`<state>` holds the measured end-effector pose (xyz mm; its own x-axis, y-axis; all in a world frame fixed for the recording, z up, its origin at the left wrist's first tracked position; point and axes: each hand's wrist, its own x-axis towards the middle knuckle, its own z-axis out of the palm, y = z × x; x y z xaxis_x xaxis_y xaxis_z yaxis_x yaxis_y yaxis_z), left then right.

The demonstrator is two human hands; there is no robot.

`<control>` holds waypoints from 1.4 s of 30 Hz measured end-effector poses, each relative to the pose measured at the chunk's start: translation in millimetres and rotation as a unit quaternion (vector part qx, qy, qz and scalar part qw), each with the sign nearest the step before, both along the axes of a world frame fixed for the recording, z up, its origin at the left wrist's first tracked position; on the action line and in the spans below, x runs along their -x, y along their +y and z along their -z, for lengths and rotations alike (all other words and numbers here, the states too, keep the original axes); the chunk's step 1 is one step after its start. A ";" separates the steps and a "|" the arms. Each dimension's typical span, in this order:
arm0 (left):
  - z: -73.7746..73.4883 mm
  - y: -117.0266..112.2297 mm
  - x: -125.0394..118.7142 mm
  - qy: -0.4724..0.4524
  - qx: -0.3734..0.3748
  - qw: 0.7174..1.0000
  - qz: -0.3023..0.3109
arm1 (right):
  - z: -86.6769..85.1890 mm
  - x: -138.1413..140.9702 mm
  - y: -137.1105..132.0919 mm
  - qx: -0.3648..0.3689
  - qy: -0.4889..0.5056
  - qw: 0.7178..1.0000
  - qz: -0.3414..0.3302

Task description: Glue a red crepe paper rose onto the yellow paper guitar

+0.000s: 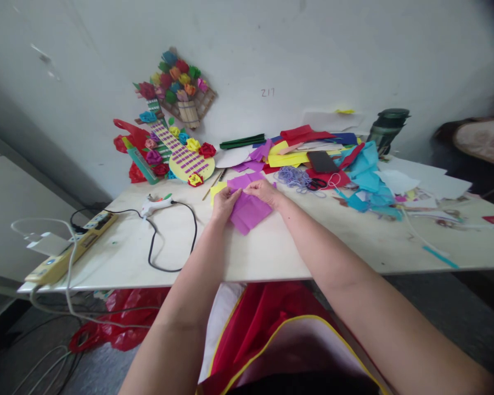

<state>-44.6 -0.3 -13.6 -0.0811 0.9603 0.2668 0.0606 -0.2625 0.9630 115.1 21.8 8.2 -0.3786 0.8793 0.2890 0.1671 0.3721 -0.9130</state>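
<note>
My left hand (224, 204) and my right hand (264, 192) both pinch the upper edge of a purple sheet of crepe paper (249, 211) that lies on the pale table (271, 247). The fingertips of the two hands nearly meet over the paper. More purple paper (242, 180) and a yellow scrap (216, 189) lie just behind the hands.
A white glue gun (154, 206) with a black cord lies left of the hands, and a power strip (72, 247) sits at the table's left edge. A paper guitar with paper roses (181, 153) leans on the wall. Coloured paper scraps (325, 156), scissors (316, 184) and a dark bottle (387, 129) crowd the right.
</note>
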 end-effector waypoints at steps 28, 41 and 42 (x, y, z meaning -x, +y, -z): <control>0.8 0.1 4.4 0.043 -0.049 0.997 -0.035 | 0.9 -1.7 2.3 0.007 -0.002 1.000 0.006; -1.2 -1.9 5.4 0.044 -0.034 0.998 -0.029 | -1.2 -0.9 -0.1 0.017 -0.007 1.000 -0.011; -1.4 -2.0 5.3 0.040 -0.038 0.998 -0.033 | -0.6 -1.0 0.7 0.015 -0.004 1.000 -0.008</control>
